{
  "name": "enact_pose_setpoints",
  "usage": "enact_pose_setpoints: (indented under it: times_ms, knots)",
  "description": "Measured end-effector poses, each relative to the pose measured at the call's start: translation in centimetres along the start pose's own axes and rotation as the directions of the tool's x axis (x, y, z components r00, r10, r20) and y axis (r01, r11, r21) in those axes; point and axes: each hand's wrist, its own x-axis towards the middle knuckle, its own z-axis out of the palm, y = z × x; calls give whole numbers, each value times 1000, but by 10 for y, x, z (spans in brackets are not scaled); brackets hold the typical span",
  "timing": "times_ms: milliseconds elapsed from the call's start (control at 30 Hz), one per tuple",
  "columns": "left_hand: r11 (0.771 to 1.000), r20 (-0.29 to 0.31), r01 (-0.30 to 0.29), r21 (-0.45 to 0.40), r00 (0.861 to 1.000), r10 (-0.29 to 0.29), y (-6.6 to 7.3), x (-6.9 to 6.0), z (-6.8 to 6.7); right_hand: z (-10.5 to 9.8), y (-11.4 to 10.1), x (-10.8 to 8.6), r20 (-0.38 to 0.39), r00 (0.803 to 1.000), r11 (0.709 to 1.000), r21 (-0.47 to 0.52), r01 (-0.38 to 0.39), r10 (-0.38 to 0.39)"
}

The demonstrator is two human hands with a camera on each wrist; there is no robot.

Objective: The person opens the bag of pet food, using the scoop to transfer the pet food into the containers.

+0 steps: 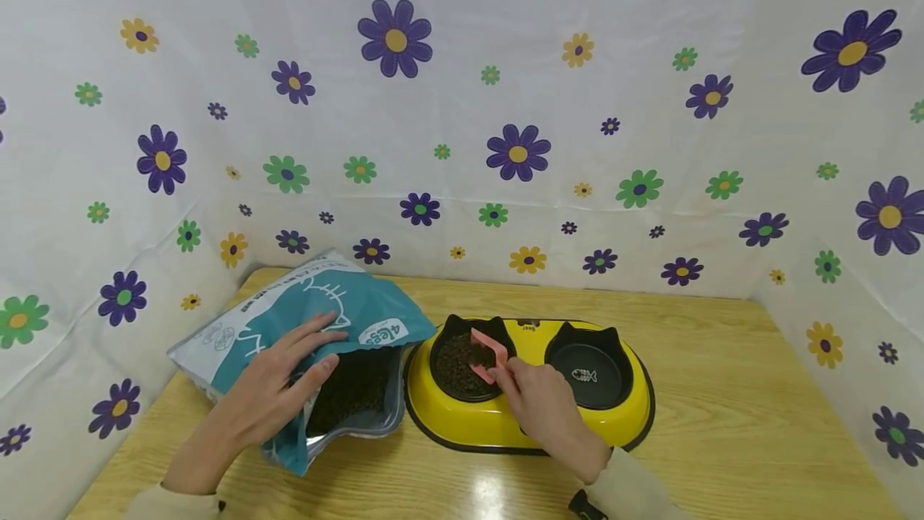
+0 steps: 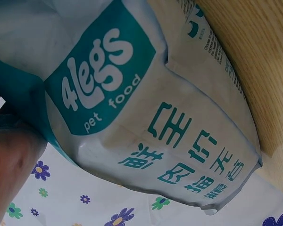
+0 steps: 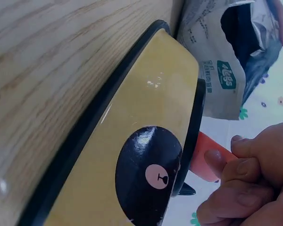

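Observation:
My left hand [image 1: 277, 375] holds the upper lip of a teal and white pet food bag [image 1: 386, 299], its fingers spread over the outside and the thumb at the mouth. Dark kibble [image 1: 350, 392] shows inside the bag, which lies on its side. My right hand [image 1: 545, 408] grips the handle of a small pink scoop [image 1: 498, 353], tilted in the left black cat-eared bowl [image 1: 442, 343]. Brown kibble [image 1: 458, 363] covers that bowl's bottom. In the right wrist view, the bowl's side hides part of the scoop [image 3: 207, 157].
Both bowls sit in a yellow feeder [image 1: 530, 351] on a wooden table [image 1: 729, 408]. The right black bowl [image 1: 592, 363] shows a fishbone print on its bottom. A white flowered cloth [image 1: 462, 111] hangs behind the table and at both sides.

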Motion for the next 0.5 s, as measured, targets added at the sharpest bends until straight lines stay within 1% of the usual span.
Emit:
enact_pose_setpoints:
  times_ms: [100,200,333,500]
  knots:
    - [1000,-5,-6,-1,1000,6,-1,-1,0,4,-1,0,-45,998,994,-100,43,-47]
    - [1000,-9,-8,0,1000,8,-1,-3,1,4,1,-1,-88,992,977,-202,72,-92]
    - [1000,-11,-4,-2,1000,4,-1,-4,2,1,3,-3,-116,984,952,-291,94,-132]
    - [1000,-16,-7,1,1000,7,0,-6,4,-1,7,-7,-143,975,924,-366,110,-172]
